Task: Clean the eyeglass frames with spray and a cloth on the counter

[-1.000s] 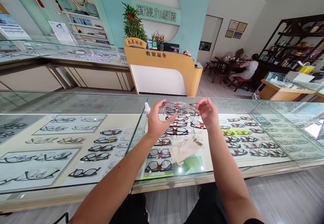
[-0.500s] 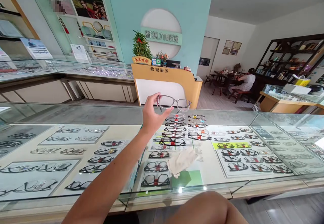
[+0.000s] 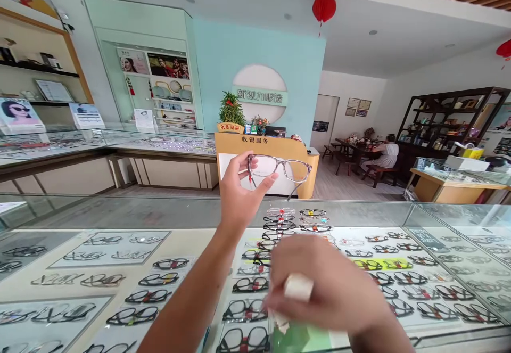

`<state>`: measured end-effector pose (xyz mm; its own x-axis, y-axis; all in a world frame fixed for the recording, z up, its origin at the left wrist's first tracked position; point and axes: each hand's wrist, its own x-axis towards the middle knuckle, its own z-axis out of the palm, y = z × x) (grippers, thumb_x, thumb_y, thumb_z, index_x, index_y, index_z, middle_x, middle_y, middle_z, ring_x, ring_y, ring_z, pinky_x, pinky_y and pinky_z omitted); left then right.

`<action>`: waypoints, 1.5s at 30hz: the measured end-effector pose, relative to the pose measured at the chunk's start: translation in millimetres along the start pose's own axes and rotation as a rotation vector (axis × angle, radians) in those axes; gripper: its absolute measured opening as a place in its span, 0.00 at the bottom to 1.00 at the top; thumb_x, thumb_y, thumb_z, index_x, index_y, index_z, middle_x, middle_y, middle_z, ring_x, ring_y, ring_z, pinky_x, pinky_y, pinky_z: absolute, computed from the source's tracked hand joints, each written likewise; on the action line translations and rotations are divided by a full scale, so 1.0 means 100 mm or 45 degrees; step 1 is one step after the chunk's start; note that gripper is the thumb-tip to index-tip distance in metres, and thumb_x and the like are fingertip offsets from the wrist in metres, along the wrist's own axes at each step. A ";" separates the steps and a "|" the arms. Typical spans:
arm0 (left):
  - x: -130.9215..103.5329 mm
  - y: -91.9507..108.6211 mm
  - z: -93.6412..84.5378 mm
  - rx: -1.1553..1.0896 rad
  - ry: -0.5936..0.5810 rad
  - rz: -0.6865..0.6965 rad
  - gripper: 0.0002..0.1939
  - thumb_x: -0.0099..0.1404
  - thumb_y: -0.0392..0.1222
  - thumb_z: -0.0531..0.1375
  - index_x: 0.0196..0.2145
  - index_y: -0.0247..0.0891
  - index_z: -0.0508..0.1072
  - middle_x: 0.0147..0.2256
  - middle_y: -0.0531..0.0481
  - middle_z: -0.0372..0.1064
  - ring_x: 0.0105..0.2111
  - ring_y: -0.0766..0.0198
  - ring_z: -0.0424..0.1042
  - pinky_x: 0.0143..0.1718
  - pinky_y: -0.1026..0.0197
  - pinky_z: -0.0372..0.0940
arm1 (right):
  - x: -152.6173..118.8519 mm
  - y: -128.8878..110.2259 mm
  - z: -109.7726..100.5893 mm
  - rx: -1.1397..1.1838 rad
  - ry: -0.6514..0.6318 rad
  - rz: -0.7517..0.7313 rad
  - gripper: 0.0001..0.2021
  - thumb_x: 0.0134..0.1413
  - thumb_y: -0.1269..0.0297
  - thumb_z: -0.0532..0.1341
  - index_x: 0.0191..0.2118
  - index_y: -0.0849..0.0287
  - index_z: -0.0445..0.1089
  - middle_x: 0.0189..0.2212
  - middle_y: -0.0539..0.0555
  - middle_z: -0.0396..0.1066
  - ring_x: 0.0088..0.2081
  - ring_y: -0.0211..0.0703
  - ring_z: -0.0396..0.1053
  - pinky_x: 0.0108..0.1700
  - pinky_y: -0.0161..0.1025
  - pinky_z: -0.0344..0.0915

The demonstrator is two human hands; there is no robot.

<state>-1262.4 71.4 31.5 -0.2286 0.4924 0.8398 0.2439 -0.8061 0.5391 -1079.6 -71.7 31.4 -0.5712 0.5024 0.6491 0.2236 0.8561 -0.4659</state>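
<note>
A pair of clear-lensed glasses is held up above the far edge of the glass counter, its temples unfolded. My left hand grips the frame at its left end between thumb and fingers. Lower and nearer, my right hand is blurred by motion, its fingers closed round a cream cloth that shows between them. The two hands are apart. Beneath my right hand lies a green sheet, with rows of dark-framed glasses beside it.
The glass display counter spans the foreground, with many glasses on pale trays. Beyond stands a wooden cashier desk with a plant. At the back right, a person sits at a dark table. Another display case is farther right.
The view has tilted upward. My right arm has come up from the bottom edge, and the cloth that lay on the counter is now in my right hand. My left hand still holds the glasses.
</note>
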 end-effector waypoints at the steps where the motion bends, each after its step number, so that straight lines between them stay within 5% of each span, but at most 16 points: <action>1: -0.02 0.02 0.02 0.000 0.014 -0.025 0.34 0.63 0.55 0.77 0.62 0.45 0.75 0.54 0.42 0.80 0.55 0.51 0.81 0.59 0.43 0.78 | 0.01 0.09 -0.10 -0.035 0.206 0.079 0.12 0.70 0.54 0.69 0.34 0.48 0.71 0.28 0.47 0.72 0.31 0.44 0.70 0.36 0.44 0.67; 3: -0.06 0.03 0.08 -0.005 0.028 -0.068 0.33 0.63 0.56 0.77 0.61 0.45 0.76 0.52 0.42 0.80 0.54 0.50 0.81 0.58 0.44 0.79 | 0.06 0.31 -0.28 -0.160 0.720 0.247 0.11 0.69 0.53 0.70 0.38 0.48 0.70 0.33 0.49 0.73 0.37 0.46 0.71 0.42 0.47 0.68; 5: -0.10 0.02 0.14 -0.013 0.011 -0.090 0.33 0.62 0.56 0.77 0.61 0.45 0.76 0.52 0.43 0.80 0.54 0.50 0.81 0.56 0.44 0.79 | 0.11 0.56 -0.39 -0.289 0.977 0.319 0.16 0.64 0.50 0.73 0.49 0.48 0.71 0.46 0.55 0.77 0.48 0.51 0.74 0.50 0.51 0.70; 9: -0.17 -0.06 0.22 -0.010 -0.055 -0.117 0.35 0.61 0.56 0.78 0.61 0.46 0.76 0.52 0.44 0.80 0.52 0.51 0.81 0.54 0.45 0.80 | 0.21 0.90 -0.36 -0.312 0.878 0.363 0.35 0.60 0.46 0.76 0.67 0.48 0.66 0.63 0.61 0.74 0.62 0.59 0.73 0.61 0.59 0.70; 23: -0.19 -0.22 0.29 0.089 -0.073 -0.029 0.32 0.64 0.54 0.77 0.61 0.47 0.73 0.52 0.44 0.79 0.52 0.52 0.81 0.53 0.46 0.79 | 0.28 1.11 -0.34 -0.342 0.981 0.456 0.29 0.59 0.43 0.77 0.60 0.49 0.74 0.53 0.60 0.81 0.54 0.58 0.78 0.55 0.58 0.76; 29: -0.13 -0.20 0.24 0.070 -0.182 -0.067 0.31 0.64 0.53 0.77 0.60 0.47 0.74 0.52 0.44 0.79 0.52 0.52 0.81 0.53 0.46 0.80 | 0.27 1.18 -0.38 -0.186 0.951 0.501 0.30 0.57 0.44 0.78 0.59 0.48 0.73 0.54 0.59 0.79 0.55 0.57 0.78 0.57 0.58 0.77; 45: -0.15 -0.16 0.23 0.170 -0.141 0.025 0.31 0.66 0.52 0.77 0.62 0.47 0.73 0.53 0.45 0.79 0.53 0.53 0.80 0.54 0.48 0.77 | 0.29 1.19 -0.42 -0.067 0.876 0.637 0.28 0.58 0.43 0.76 0.58 0.50 0.75 0.58 0.60 0.81 0.57 0.58 0.80 0.55 0.58 0.80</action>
<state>-1241.5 84.6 11.6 -0.1191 0.5159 0.8483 0.3720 -0.7690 0.5199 -1036.2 49.7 20.1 0.2080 0.7701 0.6030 0.3682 0.5095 -0.7777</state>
